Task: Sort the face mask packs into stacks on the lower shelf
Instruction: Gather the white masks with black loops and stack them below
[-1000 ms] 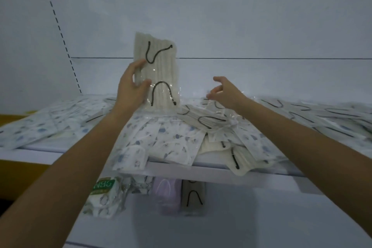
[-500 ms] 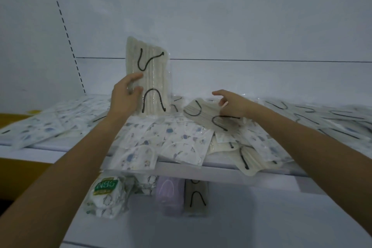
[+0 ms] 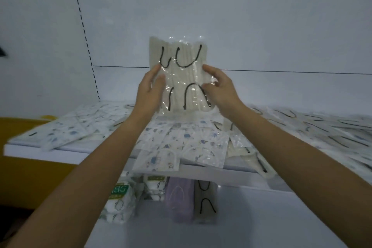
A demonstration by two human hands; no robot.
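Cream mask packs (image 3: 184,78) upright above upper shelf (image 3: 60,151), gripped at left edge by left hand (image 3: 150,90), right edge by right hand (image 3: 221,88); both forearms outstretched.

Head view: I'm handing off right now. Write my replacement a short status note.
Left hand and right hand both grip the cream packs, apparently two, upright above the upper shelf.
Done: stacks started on the lower shelf, including a purple stack and a cream stack.
Left: add the held packs to the cream stack; many patterned packs lie loose on the upper shelf.
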